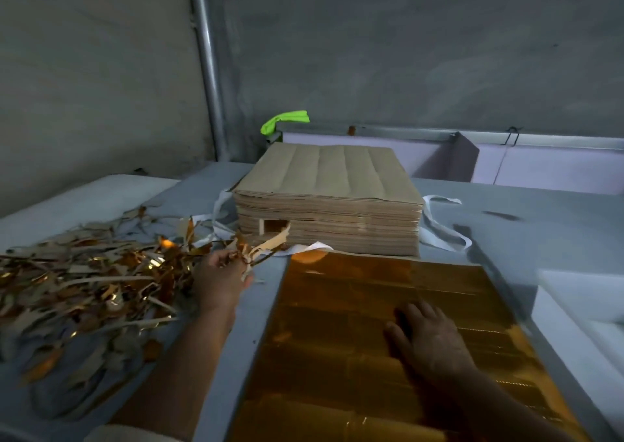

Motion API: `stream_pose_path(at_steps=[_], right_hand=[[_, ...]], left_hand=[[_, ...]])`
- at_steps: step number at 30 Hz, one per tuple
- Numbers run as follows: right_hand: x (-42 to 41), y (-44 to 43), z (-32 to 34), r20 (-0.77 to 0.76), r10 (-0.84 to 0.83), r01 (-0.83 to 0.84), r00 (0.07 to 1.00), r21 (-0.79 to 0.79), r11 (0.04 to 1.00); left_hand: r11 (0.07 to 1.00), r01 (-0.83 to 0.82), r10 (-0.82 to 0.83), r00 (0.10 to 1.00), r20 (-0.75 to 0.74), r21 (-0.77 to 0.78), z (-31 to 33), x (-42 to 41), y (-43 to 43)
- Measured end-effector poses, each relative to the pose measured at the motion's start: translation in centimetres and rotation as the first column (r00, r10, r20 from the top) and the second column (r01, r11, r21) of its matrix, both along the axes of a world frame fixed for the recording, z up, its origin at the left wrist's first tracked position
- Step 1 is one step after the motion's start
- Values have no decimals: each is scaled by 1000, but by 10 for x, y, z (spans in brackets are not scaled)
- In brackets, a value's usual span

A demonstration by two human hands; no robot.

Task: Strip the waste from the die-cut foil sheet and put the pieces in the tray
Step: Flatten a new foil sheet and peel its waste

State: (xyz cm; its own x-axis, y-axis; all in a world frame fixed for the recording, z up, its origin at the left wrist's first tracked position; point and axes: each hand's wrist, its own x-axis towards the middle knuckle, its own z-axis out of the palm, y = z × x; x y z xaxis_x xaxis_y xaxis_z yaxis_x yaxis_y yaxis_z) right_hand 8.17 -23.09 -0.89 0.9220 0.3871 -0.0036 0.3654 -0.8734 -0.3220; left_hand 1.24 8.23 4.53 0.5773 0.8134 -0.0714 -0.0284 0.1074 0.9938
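A gold die-cut foil sheet (354, 323) lies flat on the grey table in front of me, running from the lower middle up to a stack of sheets. My right hand (429, 340) rests flat on the foil's right half, fingers spread. My left hand (221, 279) is left of the foil's top corner and grips a bunch of torn waste strips (260, 249), gold on one side and tan on the other. A large heap of waste strips (87, 286) covers the table to the left of that hand.
A thick stack of tan-backed sheets (331, 202) stands behind the foil, with white strapping (442, 232) loose around it. White foam blocks (580, 316) sit at the right edge. A pale partition (540, 168) and a green cloth (287, 119) are at the back.
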Motion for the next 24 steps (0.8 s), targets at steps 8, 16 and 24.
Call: stream_pose_path(at_steps=[8,16,24], right_hand=[[1,0,-7,74,-8,10,997,-21,1000],[1,-1,-10,89,-8,9,996,-8,1000],[2,0,-9,83,-9,10,997,-15,1000]], left_hand=[[733,73,210,921,-327,676,-16,4,36],[578,541,211,624,-753,611,-51,2,30],[458,509,173,753,-635,729,-44,-1,21]])
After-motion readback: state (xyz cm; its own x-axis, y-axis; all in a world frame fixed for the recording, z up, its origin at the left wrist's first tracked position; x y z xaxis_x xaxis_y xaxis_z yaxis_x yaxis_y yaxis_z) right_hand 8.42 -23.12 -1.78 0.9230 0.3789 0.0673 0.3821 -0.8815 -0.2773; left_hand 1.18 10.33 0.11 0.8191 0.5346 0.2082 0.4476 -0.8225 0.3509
